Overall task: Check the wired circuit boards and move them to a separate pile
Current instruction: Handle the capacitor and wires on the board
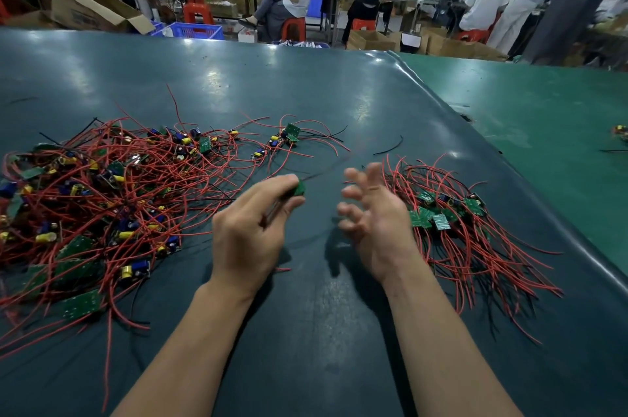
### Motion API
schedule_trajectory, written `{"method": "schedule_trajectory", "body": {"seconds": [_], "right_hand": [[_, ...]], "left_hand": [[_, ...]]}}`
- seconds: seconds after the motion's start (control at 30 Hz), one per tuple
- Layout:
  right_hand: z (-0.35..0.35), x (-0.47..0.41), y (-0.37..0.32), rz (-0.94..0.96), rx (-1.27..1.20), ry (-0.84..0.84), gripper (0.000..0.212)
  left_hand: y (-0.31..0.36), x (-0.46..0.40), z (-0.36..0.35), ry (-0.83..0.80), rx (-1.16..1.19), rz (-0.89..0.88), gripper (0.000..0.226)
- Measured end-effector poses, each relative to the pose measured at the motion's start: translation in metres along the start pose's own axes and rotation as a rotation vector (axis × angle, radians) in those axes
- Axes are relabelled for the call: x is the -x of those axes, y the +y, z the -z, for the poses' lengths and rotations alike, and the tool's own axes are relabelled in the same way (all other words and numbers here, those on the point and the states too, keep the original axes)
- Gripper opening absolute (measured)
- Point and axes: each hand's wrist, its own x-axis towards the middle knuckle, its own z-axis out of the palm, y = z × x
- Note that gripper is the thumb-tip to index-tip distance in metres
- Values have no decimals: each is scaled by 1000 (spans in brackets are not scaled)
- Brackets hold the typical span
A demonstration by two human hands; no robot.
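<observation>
My left hand point(253, 223) pinches a small green circuit board point(299, 188) between thumb and fingers above the table's middle; its wires are blurred and run under the palm. My right hand point(368, 212) hovers just right of it, fingers spread and slightly blurred, holding nothing. A large tangled heap of boards with red and black wires point(102, 192) covers the left of the dark table point(306, 331). A smaller, tidier pile of wired boards point(448, 216) lies right of my right hand, wires trailing toward me.
A few stray wired boards point(289, 136) lie beyond the hands. A loose black wire point(390, 146) rests near the small pile. A lighter green table point(543, 131) adjoins on the right. People sit at benches past the far edge.
</observation>
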Motion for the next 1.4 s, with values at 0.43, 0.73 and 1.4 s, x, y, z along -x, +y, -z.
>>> {"method": "schedule_trajectory", "body": {"seconds": [0.43, 0.73, 1.4], "right_hand": [[-2, 12, 0, 294, 501, 47, 36], [-2, 11, -7, 468, -128, 586, 27], [-7, 12, 23, 259, 394, 274, 34]], "left_hand": [[-11, -8, 26, 19, -212, 12, 18], [-17, -8, 27, 210, -417, 222, 18], [-21, -1, 39, -37, -778, 592, 19]]}}
